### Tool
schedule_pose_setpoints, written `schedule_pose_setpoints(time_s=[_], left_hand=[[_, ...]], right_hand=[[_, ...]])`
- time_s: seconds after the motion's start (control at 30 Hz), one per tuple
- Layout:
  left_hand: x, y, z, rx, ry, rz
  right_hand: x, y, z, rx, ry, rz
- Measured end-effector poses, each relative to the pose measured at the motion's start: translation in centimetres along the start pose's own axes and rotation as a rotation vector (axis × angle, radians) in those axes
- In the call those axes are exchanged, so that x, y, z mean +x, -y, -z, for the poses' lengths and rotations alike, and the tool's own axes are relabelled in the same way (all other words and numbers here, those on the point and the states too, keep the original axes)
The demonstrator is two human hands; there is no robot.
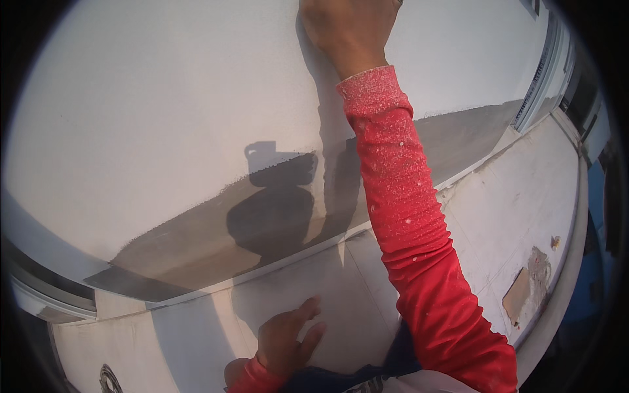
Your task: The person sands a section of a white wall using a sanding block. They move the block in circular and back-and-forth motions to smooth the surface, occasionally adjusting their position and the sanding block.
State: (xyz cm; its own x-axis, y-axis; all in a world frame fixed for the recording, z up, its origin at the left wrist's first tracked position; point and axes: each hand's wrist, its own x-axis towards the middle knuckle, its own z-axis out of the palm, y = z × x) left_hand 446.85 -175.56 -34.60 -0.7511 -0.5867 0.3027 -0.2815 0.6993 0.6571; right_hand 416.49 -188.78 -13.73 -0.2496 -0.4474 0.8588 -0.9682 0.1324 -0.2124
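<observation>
My right hand (pixel 350 29) is raised against the pale wall (pixel 170 98), at the top edge of the view. Its fingers are cut off by that edge, so I cannot see what they hold, if anything. The red sleeve (pixel 406 190) on that arm is speckled with white dust. Low in the middle, my left hand (pixel 288 340) is held in the air with thumb and fingers apart and nothing in it. Along the wall's lower part runs a rough-edged grey band (pixel 196 242), bare of the white coat. Shadows of my head and right arm fall across the wall.
A pale tiled ledge (pixel 314 288) runs below the wall. On its right lie a flat brown piece (pixel 516 296) and a grey patch (pixel 539 268). Framed openings stand at left (pixel 52 295) and right (pixel 540 72). A dark coil (pixel 109 378) lies at lower left.
</observation>
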Motion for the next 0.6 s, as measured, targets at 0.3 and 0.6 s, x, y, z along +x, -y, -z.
schedule_pose_setpoints(time_s=[0.3, 0.6], left_hand=[[-0.2, 0.0, 0.3, 0.073, 0.106, 0.067], [0.3, 0.3, -2.5, -0.003, 0.077, 0.112]], right_hand=[[-17.5, 2.0, -12.0, 0.101, -0.289, 0.045], [-18.7, 4.5, -15.6, 0.147, -0.443, -0.119]])
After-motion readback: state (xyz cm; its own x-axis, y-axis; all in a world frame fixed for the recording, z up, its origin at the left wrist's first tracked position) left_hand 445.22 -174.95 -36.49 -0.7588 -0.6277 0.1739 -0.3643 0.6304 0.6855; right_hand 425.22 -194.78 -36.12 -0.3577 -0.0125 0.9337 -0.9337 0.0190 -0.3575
